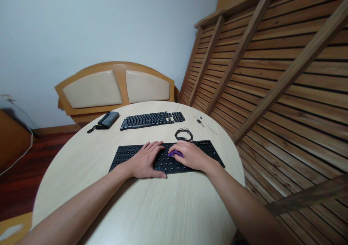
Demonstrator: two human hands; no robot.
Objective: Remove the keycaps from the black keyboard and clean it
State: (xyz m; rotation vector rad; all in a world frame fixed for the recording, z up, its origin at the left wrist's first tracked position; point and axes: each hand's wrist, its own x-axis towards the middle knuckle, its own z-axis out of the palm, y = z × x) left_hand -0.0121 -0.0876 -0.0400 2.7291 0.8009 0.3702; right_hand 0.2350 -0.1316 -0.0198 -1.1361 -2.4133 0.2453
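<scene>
A black keyboard base [165,165] with its keycaps off lies on the table in front of me, bare switches showing. My left hand [145,160] rests on its left half, fingers spread, the thumb along the near edge. Over the middle of the base, my right hand [191,155] is closed around a small purple cloth-like thing [176,153], pressed against the switches. Its exact kind is hard to make out. Farther back, the removed keycaps [148,119] are laid out in keyboard order, with a few gaps toward the right.
A coiled black cable [183,133] sits behind the base. At back left lies a folded dark grey cloth or pouch [108,119]. Thin wire pieces [201,122] lie at back right. The round table [152,208] stands near a wooden headboard [122,81] and a slatted wooden frame [258,56].
</scene>
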